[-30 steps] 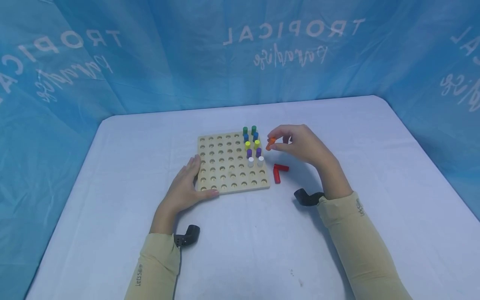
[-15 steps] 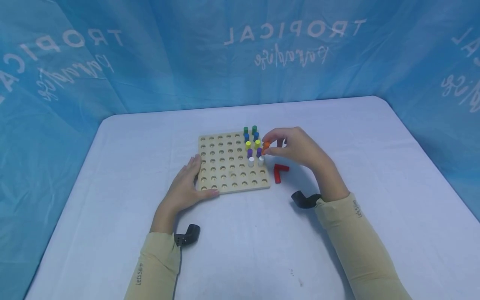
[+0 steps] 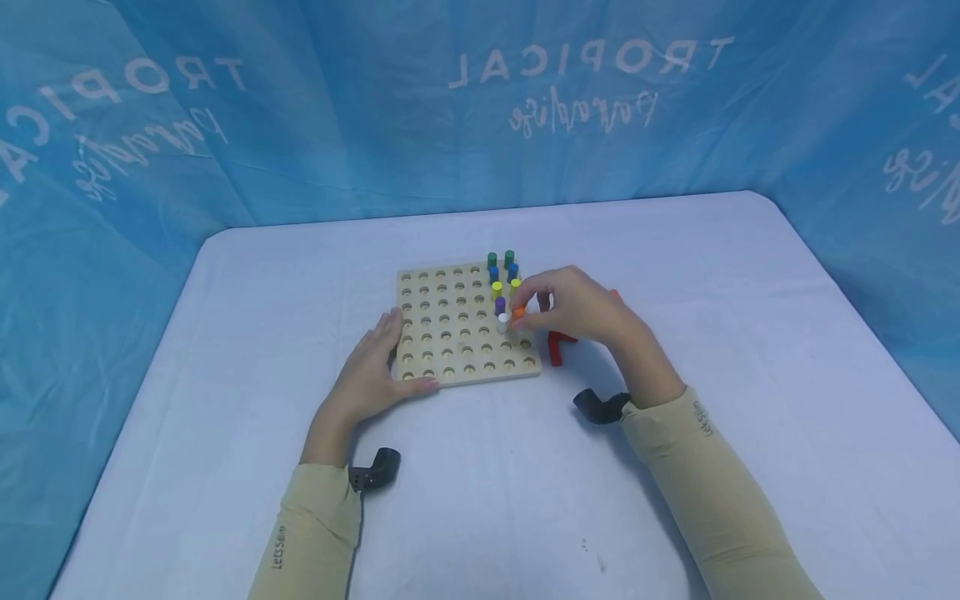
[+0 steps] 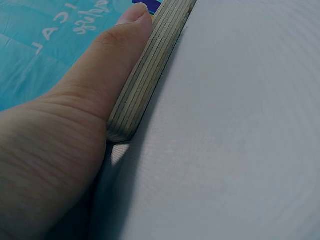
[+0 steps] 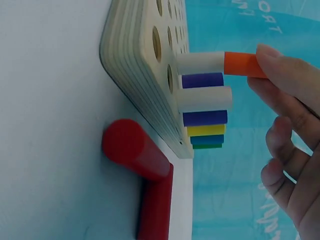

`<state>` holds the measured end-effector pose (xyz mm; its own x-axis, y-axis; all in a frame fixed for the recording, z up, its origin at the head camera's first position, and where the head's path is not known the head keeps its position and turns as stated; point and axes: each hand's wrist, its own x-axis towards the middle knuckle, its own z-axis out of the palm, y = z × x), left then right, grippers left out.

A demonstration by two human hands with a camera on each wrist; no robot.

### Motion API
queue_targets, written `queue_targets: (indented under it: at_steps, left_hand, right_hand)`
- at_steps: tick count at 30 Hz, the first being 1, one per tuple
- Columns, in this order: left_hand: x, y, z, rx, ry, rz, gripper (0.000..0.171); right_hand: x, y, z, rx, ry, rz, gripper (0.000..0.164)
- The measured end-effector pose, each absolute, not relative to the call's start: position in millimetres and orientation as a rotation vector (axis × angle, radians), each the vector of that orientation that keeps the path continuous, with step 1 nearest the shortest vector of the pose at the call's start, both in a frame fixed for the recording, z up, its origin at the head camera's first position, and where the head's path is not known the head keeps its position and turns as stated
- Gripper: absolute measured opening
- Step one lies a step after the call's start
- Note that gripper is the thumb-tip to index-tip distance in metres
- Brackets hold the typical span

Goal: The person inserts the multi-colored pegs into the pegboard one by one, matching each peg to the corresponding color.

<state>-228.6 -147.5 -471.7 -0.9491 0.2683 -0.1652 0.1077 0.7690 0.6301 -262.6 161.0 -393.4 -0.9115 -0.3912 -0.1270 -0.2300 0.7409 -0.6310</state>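
Note:
My left hand rests at the near left corner of a wooden pegboard, its thumb along the front edge and fingers at the left side. Between thumb and forefinger, my right hand pinches an orange peg over the board's right side. In the right wrist view the peg's end overlaps the tip of a white peg. Two columns of upright pegs stand there: green, blue, yellow, purple and white. Right-hand fingers hide some of them in the head view.
Red pegs lie on the white-covered table right of the board. Another bit of red shows behind the right hand. A blue printed curtain hangs around the table.
My right hand has moved left and a little nearer with the orange peg, from beside the board to over its right columns. The left hand and the board stay put.

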Motion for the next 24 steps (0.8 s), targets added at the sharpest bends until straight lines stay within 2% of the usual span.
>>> queue_targets:
  at_steps: [5, 24]
  left_hand:
    - [-229, -147, -472, 0.291, 2.722, 0.944, 0.132]
    - [-229, -147, -472, 0.297, 2.726, 0.946, 0.132]
  right_hand:
    - [-262, 156, -396, -0.481, 2.634, -0.912, 0.013]
    - [-263, 147, -407, -0.605, 2.599, -0.893, 0.012]
